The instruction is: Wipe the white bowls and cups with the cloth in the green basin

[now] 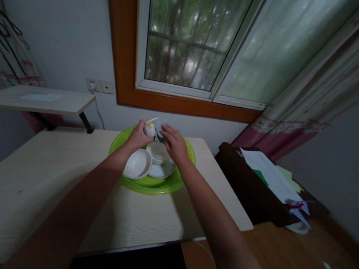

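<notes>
My left hand (137,137) is closed around a small white rounded piece (149,129) with a yellow mark and a thin pale edge; its exact kind is too small to tell. Beside it, my right hand (175,143) has its fingers bent against a bluish see-through cup (160,128), which they partly hide. Both hands are above a bright green round tray (148,187). In the tray, a white bowl (138,164) leans at the left. Another white bowl (158,153) sits at the middle, over a white plate (163,170).
The tray stands on a pale wooden table (48,189) against the wall. A raised shelf (64,102) is at the left, below a wall socket (99,86). Dark furniture with papers (268,171) stands at the right. A window (192,37) is ahead.
</notes>
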